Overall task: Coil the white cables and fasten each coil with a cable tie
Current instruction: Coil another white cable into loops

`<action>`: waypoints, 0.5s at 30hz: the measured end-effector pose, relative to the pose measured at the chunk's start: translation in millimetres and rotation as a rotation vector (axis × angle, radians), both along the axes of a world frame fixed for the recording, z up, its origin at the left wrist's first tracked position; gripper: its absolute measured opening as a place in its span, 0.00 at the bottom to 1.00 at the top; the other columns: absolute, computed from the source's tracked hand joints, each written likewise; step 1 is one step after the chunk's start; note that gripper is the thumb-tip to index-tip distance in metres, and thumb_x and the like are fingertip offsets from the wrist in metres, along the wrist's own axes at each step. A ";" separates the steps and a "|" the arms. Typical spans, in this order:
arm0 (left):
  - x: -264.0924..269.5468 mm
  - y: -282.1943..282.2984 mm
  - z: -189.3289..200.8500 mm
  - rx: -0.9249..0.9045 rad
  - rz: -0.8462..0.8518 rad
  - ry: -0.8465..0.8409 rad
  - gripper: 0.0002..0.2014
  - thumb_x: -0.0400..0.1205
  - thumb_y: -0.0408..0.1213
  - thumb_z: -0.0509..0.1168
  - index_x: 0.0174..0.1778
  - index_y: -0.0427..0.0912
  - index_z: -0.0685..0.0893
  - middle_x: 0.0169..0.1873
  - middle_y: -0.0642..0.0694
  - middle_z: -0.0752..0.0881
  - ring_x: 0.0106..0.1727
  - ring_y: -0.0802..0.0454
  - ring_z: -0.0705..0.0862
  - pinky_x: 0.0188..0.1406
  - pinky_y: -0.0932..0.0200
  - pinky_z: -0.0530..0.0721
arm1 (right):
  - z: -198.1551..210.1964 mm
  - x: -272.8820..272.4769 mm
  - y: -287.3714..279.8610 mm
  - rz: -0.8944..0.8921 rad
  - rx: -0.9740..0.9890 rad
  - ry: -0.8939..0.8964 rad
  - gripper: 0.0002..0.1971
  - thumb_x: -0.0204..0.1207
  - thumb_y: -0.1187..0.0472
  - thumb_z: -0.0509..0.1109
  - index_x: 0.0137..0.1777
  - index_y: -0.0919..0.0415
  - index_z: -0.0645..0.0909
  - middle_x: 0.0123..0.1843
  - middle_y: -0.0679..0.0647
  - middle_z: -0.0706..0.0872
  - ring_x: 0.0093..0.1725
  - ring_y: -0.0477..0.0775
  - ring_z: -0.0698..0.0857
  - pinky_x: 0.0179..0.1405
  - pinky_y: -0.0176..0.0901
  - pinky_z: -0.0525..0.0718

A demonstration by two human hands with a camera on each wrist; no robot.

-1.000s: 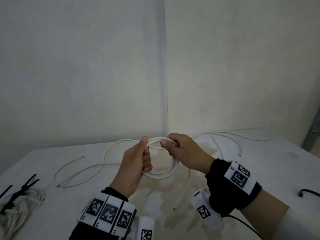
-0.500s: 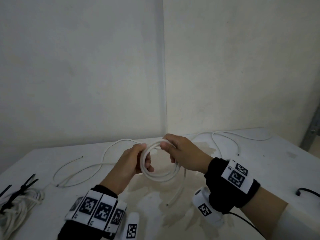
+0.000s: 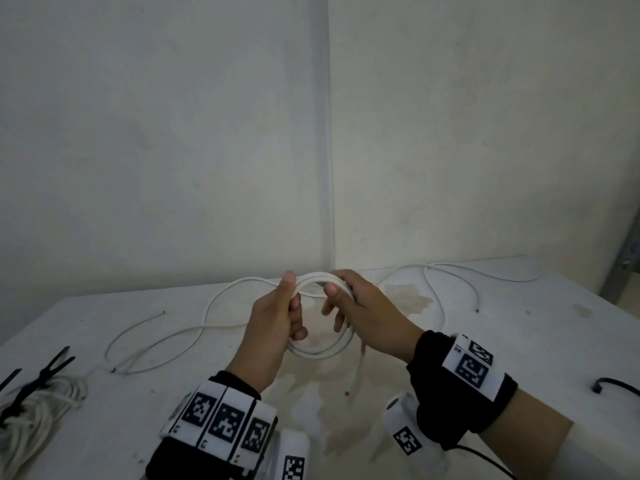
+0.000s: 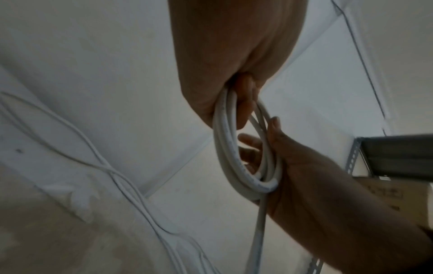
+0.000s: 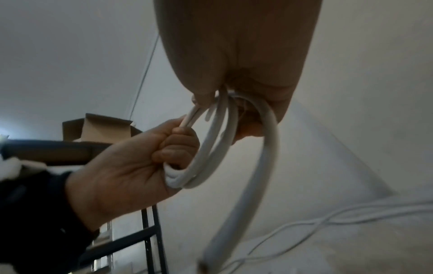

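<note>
I hold a small coil of thick white cable [image 3: 318, 355] upright above the table. My left hand [image 3: 277, 320] grips its left side, thumb up on the top of the loop. My right hand [image 3: 367, 313] pinches the top right, fingers through the ring. In the left wrist view the coil [image 4: 226, 148] hangs from my left hand with the right hand [image 4: 304, 176] behind it. The right wrist view shows the coil [image 5: 215, 146], my left hand [image 5: 131, 163] fisted on it, and a short loose tail [image 5: 250, 194] hanging down.
Thin white cables lie loose on the white table [image 3: 519, 341] at the left [image 3: 156, 341] and back right [image 3: 450, 271]. A coiled white bundle [image 3: 38, 407] with black cable ties [image 3: 52, 365] sits far left. Another black tie [image 3: 616, 386] lies at the right edge.
My right hand has carried the cable round the loop once more, and the hanging tail has grown shorter. My left thumb has come back up on top of the coil.
</note>
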State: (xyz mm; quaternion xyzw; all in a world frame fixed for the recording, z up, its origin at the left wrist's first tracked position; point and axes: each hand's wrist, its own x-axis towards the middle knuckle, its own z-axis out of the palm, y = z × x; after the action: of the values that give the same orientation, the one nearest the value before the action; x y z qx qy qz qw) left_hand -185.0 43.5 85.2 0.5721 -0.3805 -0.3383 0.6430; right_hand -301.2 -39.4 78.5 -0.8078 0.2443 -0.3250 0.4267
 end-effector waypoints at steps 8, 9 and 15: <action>2.9 1.7 -15.1 -0.030 -0.026 0.048 0.23 0.87 0.47 0.48 0.27 0.40 0.68 0.16 0.52 0.64 0.18 0.56 0.65 0.34 0.57 0.75 | 4.6 2.4 -0.5 -0.009 0.093 -0.007 0.13 0.82 0.52 0.59 0.39 0.59 0.73 0.28 0.50 0.74 0.28 0.48 0.76 0.31 0.37 0.74; 5.6 3.2 -16.2 -0.006 -0.055 0.047 0.24 0.87 0.45 0.47 0.26 0.40 0.70 0.16 0.50 0.68 0.19 0.55 0.69 0.37 0.55 0.77 | 5.1 1.1 -1.6 -0.008 0.011 0.044 0.13 0.82 0.51 0.59 0.39 0.59 0.72 0.29 0.50 0.73 0.29 0.50 0.75 0.33 0.40 0.73; 12.9 5.5 -4.6 0.125 -0.211 -0.029 0.27 0.86 0.50 0.48 0.27 0.38 0.77 0.18 0.47 0.74 0.22 0.51 0.76 0.42 0.49 0.82 | 15.9 -5.7 -4.4 0.092 -0.194 0.238 0.15 0.82 0.52 0.58 0.40 0.61 0.72 0.33 0.49 0.73 0.32 0.48 0.71 0.36 0.42 0.71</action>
State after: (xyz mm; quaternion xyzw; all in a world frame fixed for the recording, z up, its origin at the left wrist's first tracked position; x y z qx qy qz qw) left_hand -172.1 49.0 80.5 0.5728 -0.4261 -0.4189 0.5612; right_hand -306.9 -43.8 94.4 -0.8884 0.2233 -0.2291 0.3293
